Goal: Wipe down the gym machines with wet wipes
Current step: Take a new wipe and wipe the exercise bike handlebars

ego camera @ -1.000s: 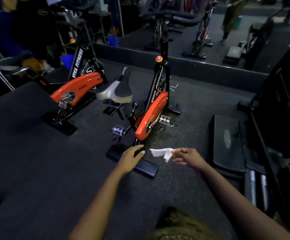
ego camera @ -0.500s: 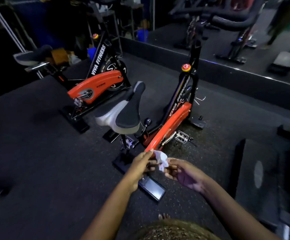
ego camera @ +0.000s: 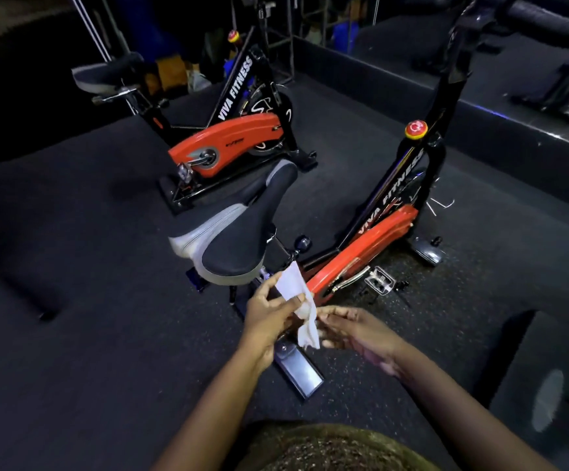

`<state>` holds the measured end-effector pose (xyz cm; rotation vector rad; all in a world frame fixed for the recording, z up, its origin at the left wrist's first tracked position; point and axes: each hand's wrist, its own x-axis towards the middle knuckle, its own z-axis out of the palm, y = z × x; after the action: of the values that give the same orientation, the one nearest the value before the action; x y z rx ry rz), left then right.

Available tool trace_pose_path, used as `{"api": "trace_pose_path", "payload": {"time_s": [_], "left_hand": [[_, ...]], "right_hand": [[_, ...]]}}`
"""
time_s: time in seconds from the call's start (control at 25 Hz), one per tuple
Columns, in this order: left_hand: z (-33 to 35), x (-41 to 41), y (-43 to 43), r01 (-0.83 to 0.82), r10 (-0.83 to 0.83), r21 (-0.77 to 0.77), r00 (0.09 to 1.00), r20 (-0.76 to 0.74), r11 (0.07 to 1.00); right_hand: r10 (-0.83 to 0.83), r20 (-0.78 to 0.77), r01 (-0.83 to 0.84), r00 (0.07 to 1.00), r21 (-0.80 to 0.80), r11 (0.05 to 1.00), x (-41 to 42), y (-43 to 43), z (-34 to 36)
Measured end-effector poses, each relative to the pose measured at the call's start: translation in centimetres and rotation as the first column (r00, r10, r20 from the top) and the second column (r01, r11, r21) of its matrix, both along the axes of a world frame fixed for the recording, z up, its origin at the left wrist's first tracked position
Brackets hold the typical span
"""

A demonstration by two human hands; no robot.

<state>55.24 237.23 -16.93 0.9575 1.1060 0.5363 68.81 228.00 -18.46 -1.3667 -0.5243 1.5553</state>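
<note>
Head view: we note the left grip (ego camera: 269, 316) pinching the wet wipe (ego camera: 300, 297) between thumb and fingers, just below the near saddle (ego camera: 239, 239). The right grip (ego camera: 356, 329), fingers curled, meets the wipe's lower edge; we cannot tell whether it pinches.

Item: I am holding a wipe (ego camera: 298, 287) between my left hand (ego camera: 267, 319) and right hand (ego camera: 356, 329), just before the saddle (ego camera: 239, 243) of the near bike (ego camera: 364, 249); its pedal (ego camera: 379, 279) is sitting to the right; a second bike (ego camera: 225, 141) is standing behind, leftward.
</note>
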Motion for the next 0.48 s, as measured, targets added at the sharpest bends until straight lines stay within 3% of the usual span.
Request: {"api": "trace_pose_path", "payload": {"time_s": [0.16,0.28,0.36,0.48], "left_hand": [[0.6,0.3,0.5,0.122,-0.044,0.364,0.975,-0.216,0.923],[1.9,0.2,0.3,0.154,-0.015,0.492,0.961,-0.275,0.857],[2.6,-0.2,0.3,0.117,0.029,0.5,0.961,-0.273,0.858],[2.6,-0.9,0.1,-0.059,0.103,0.339,0.988,-0.113,0.939]], "right_hand": [[0.032,0.249,-0.052,0.968,0.078,0.996,-0.1,1.0,1.3],[-0.012,0.329,-0.043,0.944,0.159,0.986,-1.2,1.5,2.0],[-0.066,0.297,0.012,0.953,0.181,0.983,-1.4,1.8,2.4],[-0.127,0.112,0.105,0.986,0.186,0.977,-1.8,2.0,2.6]]}}
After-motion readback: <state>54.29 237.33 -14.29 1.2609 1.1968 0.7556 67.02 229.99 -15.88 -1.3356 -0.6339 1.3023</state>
